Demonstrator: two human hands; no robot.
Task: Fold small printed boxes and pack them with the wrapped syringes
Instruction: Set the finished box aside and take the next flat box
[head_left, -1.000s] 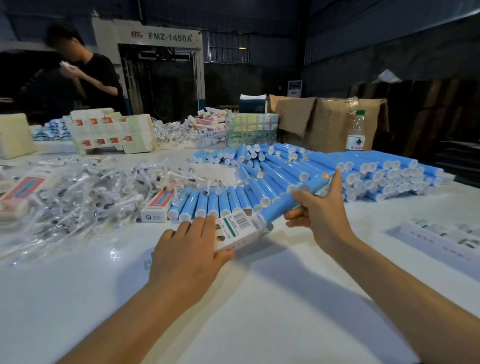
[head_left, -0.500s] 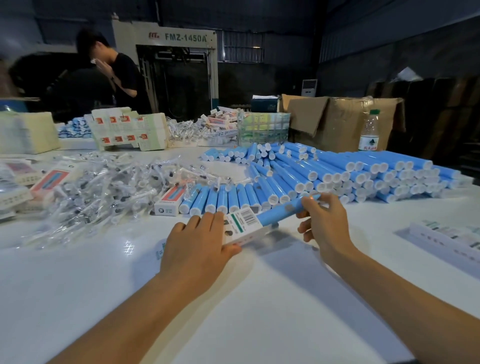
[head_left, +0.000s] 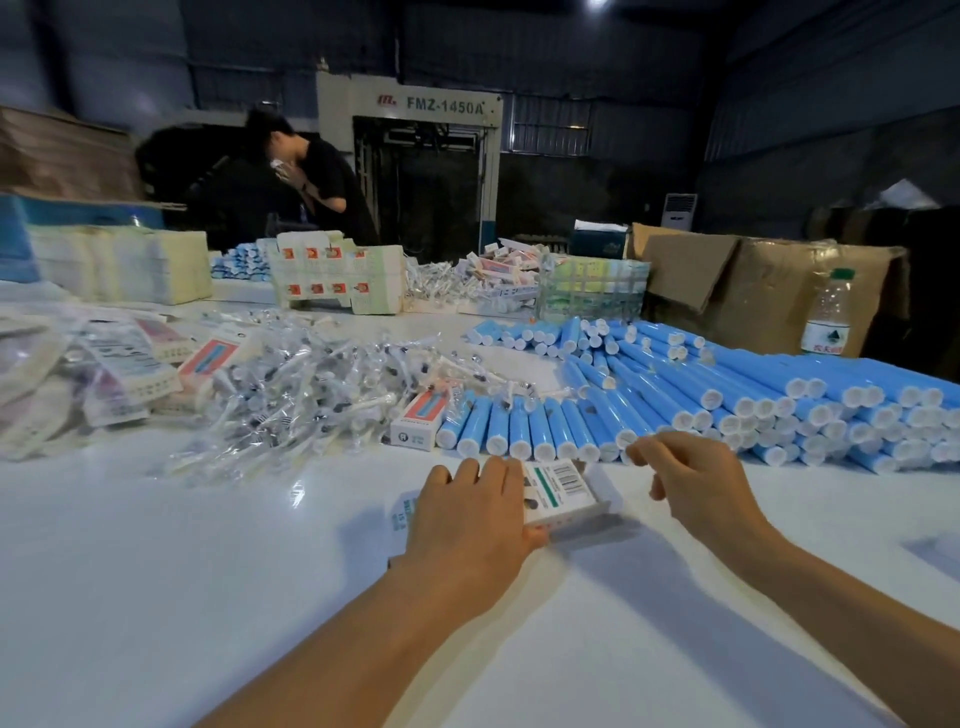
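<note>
Cardboard this thin calls for a light touch. The small printed box (head_left: 558, 493) lies flat on the white table (head_left: 208, 597) under my left hand (head_left: 467, 519), whose fingers spread over its near half while the thumb hooks the front edge. I judge it light and springy, easy to dent if I press hard, so I would take it by the long edges and leave the open end, which points to the right of that hand, clear for loading. Whether anything is already inside I cannot tell; the mouth is too small and blurred to read.

My right hand (head_left: 691, 483) hovers just beside that open end, fingers loosely curled, holding nothing.

Just beyond both hands lies a row of blue tubes (head_left: 524, 431) with white caps, and past my right hand a far bigger heap of them (head_left: 779, 384). They look stiff and smooth, likely to roll. To the left of the row, touching it, sits a closed red-and-white box (head_left: 415, 421). Beyond my left hand sprawls the pile of wrapped syringes (head_left: 311, 384); the clear film looks slippery and crinkly, so I would pinch one by its middle. A brown carton (head_left: 753, 280) stands open at the far right, its contents hidden.
</note>
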